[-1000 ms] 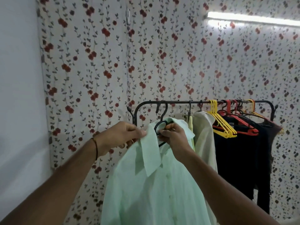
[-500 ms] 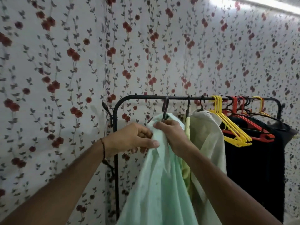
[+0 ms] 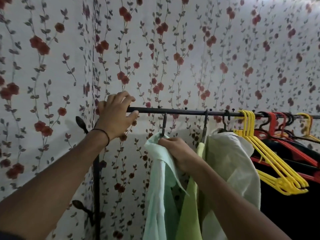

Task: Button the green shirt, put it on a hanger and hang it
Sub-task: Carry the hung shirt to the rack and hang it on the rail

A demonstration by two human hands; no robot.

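Shirt, pale green, hangs at the rail's left end, its black hanger hook over the bar. Right hand stays pinched on the collar beside the hook; left hand clasps the rail. Best to seat the hook fully before loosening, clear of the lime garment alongside.

Black rail carries shirts on hangers, plus empty yellow hangers.
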